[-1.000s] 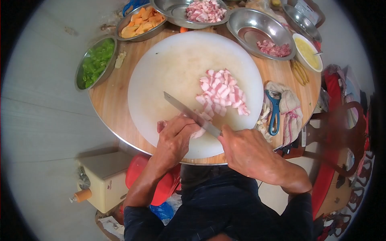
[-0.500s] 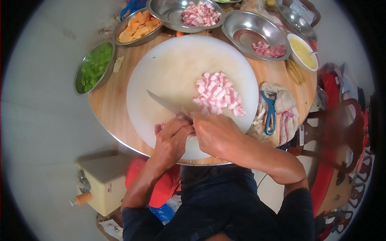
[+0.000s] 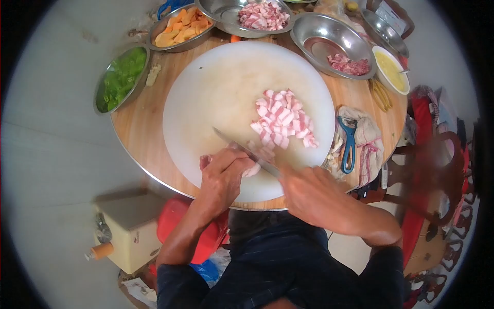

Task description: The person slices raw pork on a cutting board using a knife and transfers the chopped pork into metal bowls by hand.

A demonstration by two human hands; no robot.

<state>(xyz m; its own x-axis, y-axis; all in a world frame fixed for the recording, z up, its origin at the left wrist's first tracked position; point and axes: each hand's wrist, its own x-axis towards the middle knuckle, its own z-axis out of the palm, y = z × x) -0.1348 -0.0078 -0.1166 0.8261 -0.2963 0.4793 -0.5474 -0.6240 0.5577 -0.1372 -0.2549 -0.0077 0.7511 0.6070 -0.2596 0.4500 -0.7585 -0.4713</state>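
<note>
My right hand [image 3: 309, 193] is wrapped round the handle of a knife [image 3: 247, 151], whose blade points up and left over the near part of a round white cutting board [image 3: 206, 98]. My left hand [image 3: 224, 172] presses a strip of pale pink meat [image 3: 251, 170] on the board, its fingers right beside the blade. A few cut pieces lie by the blade, partly blurred. Farther right on the board is a pile of diced pink and white meat [image 3: 283, 117].
Round the board stand bowls of green peppers [image 3: 121, 80], orange slices [image 3: 182, 28], chopped meat [image 3: 263, 15], darker meat [image 3: 350, 64] and yellow liquid [image 3: 391, 69]. Blue-handled scissors [image 3: 349, 147] lie on a cloth [image 3: 368, 144] at the right.
Since half a second ago my right hand has drawn the knife back to the right, away from my left hand. My left hand keeps its hold on the meat. The view has shifted slightly.
</note>
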